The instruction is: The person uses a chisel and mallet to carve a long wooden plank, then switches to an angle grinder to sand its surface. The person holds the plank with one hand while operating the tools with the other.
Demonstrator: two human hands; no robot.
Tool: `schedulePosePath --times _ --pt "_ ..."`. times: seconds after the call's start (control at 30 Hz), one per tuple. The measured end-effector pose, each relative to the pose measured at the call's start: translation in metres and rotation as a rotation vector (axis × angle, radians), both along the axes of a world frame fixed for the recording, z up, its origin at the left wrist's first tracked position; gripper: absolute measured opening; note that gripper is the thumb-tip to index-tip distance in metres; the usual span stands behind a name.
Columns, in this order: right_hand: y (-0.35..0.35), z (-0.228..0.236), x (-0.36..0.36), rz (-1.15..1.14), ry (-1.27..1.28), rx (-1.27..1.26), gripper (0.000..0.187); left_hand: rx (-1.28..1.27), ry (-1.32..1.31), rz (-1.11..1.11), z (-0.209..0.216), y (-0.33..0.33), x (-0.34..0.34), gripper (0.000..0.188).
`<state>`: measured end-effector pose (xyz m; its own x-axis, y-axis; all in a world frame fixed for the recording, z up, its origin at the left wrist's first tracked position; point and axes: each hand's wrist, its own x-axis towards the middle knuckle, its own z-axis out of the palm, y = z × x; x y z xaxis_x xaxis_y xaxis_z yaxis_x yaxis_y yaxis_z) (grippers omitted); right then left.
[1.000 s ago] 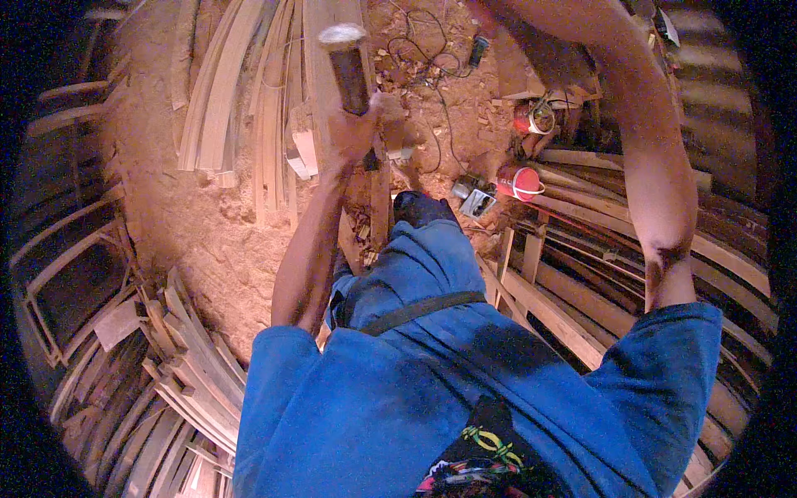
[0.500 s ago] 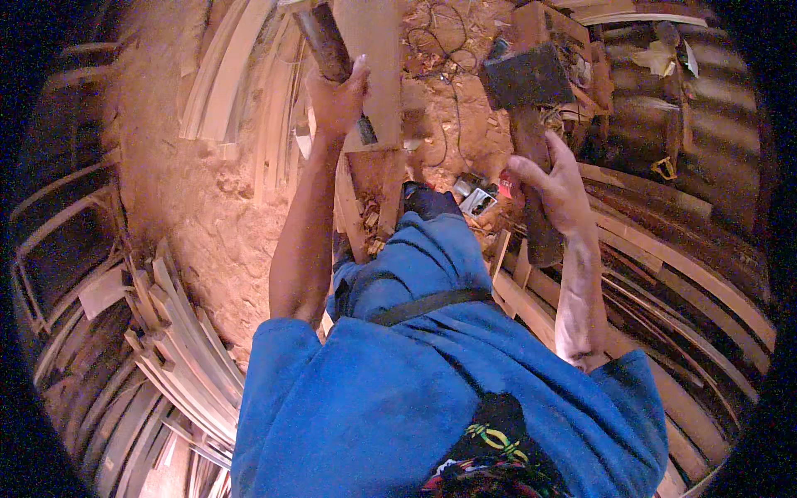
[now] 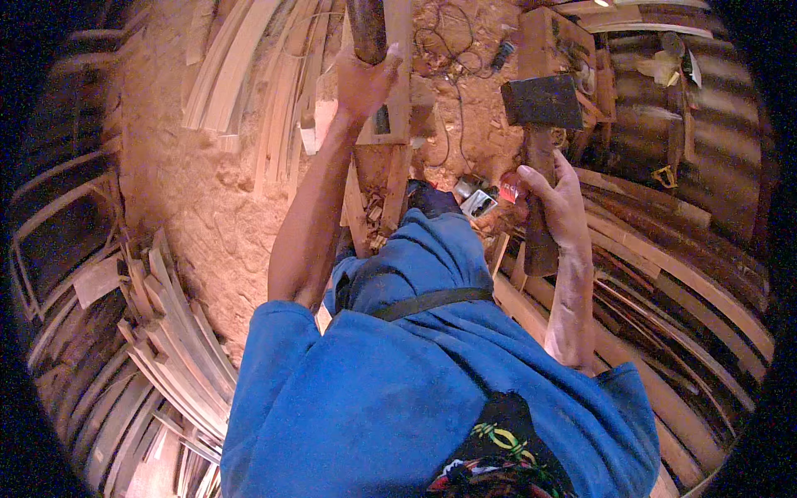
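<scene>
My left hand (image 3: 365,87) is closed round the thick wooden handle of a chisel (image 3: 368,33). A short dark piece of its blade shows below my fist, over the near end of a pale timber beam (image 3: 398,91); whether the edge touches the wood I cannot tell. My right hand (image 3: 562,203) grips a mallet (image 3: 543,104) by its wooden handle. Its dark, blocky head is up, well to the right of the chisel and apart from the beam.
Long boards (image 3: 228,75) lie on the sawdust-covered floor (image 3: 166,124) at far left. More timber strips (image 3: 187,349) are stacked at near left, and planks (image 3: 664,249) along the right. A dark cable (image 3: 457,62) coils beyond the beam. A wooden box (image 3: 548,41) stands at far right.
My left hand has moved right with the chisel, which now stands more upright, its blade over the beam's end. The mallet has shifted slightly right and nearer, its head more level.
</scene>
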<state>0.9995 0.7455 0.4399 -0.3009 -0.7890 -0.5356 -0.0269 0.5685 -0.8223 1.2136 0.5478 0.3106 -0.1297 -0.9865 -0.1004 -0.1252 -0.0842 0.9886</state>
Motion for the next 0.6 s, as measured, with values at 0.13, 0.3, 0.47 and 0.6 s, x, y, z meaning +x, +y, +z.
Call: schedulePosePath --times 0.13,0.3,0.47,0.6 --pt "0.0007 -0.0032 0.0018 0.009 -0.017 0.018 0.041 -0.020 0.013 -0.035 -0.0030 -0.0012 0.0000 0.027" --pt "0.0003 -0.0064 0.0006 0.018 -0.002 0.038 0.047 -0.059 -0.035 -0.065 0.0011 0.0002 0.0033 0.026" --pt "-0.0009 -0.0072 -0.0003 0.027 -0.012 0.041 0.041 -0.020 -0.052 -0.077 0.0064 -0.0008 0.0031 0.024" --pt "-0.0006 -0.0075 0.0001 0.045 -0.019 0.042 0.036 -0.038 -0.050 -0.063 0.0069 -0.0011 0.0037 0.023"
